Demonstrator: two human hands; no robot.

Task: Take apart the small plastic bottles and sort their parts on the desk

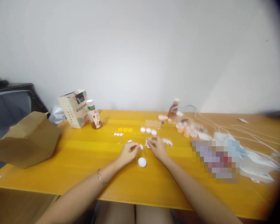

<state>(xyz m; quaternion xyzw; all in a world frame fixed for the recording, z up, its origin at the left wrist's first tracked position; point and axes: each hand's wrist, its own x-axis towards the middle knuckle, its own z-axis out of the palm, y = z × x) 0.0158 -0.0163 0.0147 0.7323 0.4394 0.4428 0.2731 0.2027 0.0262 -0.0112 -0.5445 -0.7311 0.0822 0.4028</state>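
Observation:
My left hand (128, 151), with a bracelet at the wrist, pinches a small white plastic piece (141, 147) between thumb and fingertips. To its right, my right hand (158, 148) reaches over a group of small white parts (168, 142), its fingertips drawn together at the group's left end. What those fingertips hold, if anything, is too small and blurred to name. Just below the hands a round white disc (142, 162) lies flat on the table. Beyond them is a row of white round caps (148, 130). Yellow rings (125, 129) and small white pieces (118, 134) lie farther left.
A clear plastic tray (153, 124) lies behind the caps. A paper bag (76, 109) and a bottle (93, 115) stand back left, a brown bag (28, 138) at the left edge. Another bottle (173, 110), orange-and-white items (186, 129) and cables (252, 133) are on the right.

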